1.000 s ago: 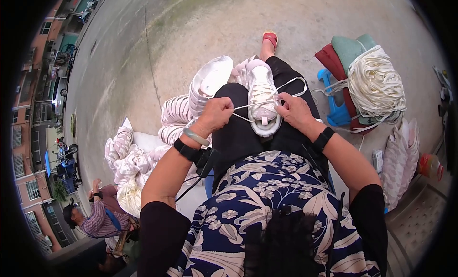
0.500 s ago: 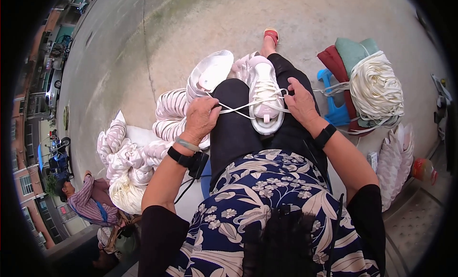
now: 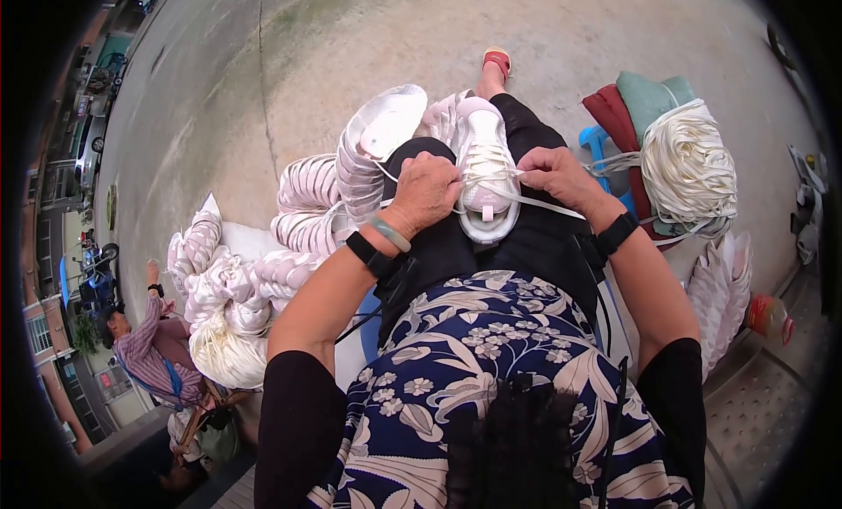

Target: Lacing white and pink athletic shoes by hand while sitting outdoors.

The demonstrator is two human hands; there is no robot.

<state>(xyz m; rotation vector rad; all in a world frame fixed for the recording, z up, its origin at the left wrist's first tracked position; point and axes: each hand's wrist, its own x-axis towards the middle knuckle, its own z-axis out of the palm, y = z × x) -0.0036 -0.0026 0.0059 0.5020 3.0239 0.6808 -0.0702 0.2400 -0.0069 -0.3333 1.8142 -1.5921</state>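
Across my thighs lies a white and pale pink sneaker (image 3: pixel 488 189), its heel toward me and its toe pointing away. White shoelace (image 3: pixel 485 168) zigzags up its front and crosses near the ankle opening. My left hand (image 3: pixel 427 191) pinches the lace at the shoe's left side. On the other side, my right hand (image 3: pixel 561 181) has thumb and forefinger closed on the lace by the upper eyelets. A loose lace end trails to the right under my right hand. Both hands are close to the shoe.
Stacked pale shoe uppers (image 3: pixel 309 206) lie to the left, with a bundle of cream laces (image 3: pixel 228 351) below them. At right, a big lace bundle (image 3: pixel 688 162) rests on folded cloth over a blue stool (image 3: pixel 624 197). More uppers (image 3: pixel 721 303) and a bottle (image 3: pixel 767 318) lie lower right. Another person (image 3: pixel 158 351) sits at far left.
Both hands have come inward to the shoe, the left one farther, from out at the side with the lace drawn wide. The person at far left has raised a hand.
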